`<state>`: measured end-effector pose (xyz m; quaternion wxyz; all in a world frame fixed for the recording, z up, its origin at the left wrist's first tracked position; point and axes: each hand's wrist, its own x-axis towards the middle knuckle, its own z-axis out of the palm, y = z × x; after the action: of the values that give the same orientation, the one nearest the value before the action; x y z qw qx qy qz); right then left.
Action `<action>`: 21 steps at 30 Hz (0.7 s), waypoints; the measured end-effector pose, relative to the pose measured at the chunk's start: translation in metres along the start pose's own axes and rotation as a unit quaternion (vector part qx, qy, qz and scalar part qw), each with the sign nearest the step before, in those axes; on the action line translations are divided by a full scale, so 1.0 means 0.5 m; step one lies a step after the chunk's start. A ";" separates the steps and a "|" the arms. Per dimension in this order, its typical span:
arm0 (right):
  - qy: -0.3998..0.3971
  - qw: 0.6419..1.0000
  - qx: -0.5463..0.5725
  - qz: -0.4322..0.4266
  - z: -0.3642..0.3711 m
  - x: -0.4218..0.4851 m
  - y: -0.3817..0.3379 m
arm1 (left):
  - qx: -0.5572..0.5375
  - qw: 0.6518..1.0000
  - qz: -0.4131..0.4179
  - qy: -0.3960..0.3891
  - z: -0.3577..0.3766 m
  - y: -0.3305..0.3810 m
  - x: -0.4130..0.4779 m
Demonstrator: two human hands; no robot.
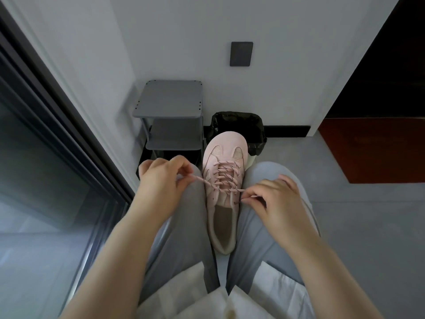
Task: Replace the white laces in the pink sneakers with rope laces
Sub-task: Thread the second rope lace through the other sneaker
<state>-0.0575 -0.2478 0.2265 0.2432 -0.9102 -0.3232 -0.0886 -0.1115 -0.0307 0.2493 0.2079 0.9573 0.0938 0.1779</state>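
Pink sneaker (224,180) wedged between my knees, speckled pink rope lace (226,178) threaded through; my left hand (161,178) and right hand (276,199) each pinch an end.

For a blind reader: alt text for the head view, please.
The left hand and right hand each pinch one end of the rope lace threaded through a pink sneaker held between the person's knees. A grey shelf and black-lined bin stand behind.
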 end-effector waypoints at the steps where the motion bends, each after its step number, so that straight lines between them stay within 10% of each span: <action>1: 0.006 1.000 -0.011 0.002 0.005 0.000 0.000 | -0.009 1.000 -0.005 0.011 0.011 0.006 0.000; 21: 0.046 0.999 -0.005 -0.004 0.037 0.004 0.002 | 0.027 0.999 0.026 -0.036 0.089 0.093 -0.059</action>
<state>-0.0550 -0.2383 0.2108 0.2531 -0.9050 -0.3152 -0.1329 -0.1169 -0.0962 0.2224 0.1805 0.9704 0.0661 0.1462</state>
